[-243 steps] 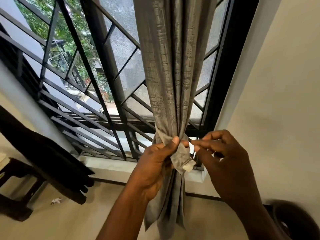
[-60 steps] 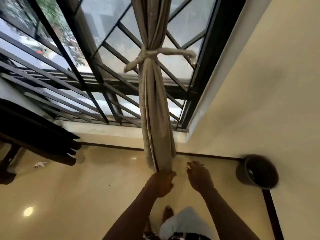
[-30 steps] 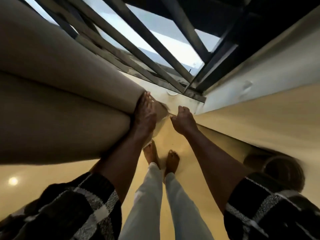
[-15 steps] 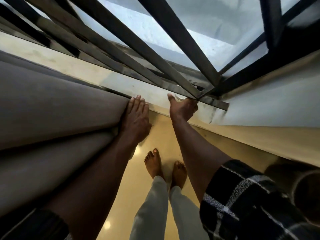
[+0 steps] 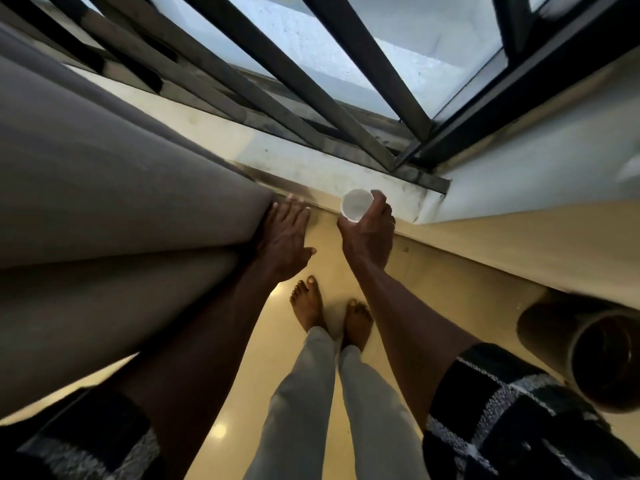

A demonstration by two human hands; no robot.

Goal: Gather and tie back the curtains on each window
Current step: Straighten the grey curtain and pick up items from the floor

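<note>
- Step in hand, as judged: a white cup (image 5: 356,204) is lifted off the window sill (image 5: 311,168) while the curtain (image 5: 121,209) is steadied.
- Right hand (image 5: 369,233): fingers and thumb are curled round the cup, at the sill's near edge.
- Left hand (image 5: 287,242): fingers are held straight, laid flat against the curtain's lower end; nothing is gripped.
- Curtain: seen at left in two thick folds, touching the left hand, apart from the right hand and cup.
- To be done well: the cup is best carried level and drawn rightward, away from the fabric. Its contents cannot be made out.
</note>
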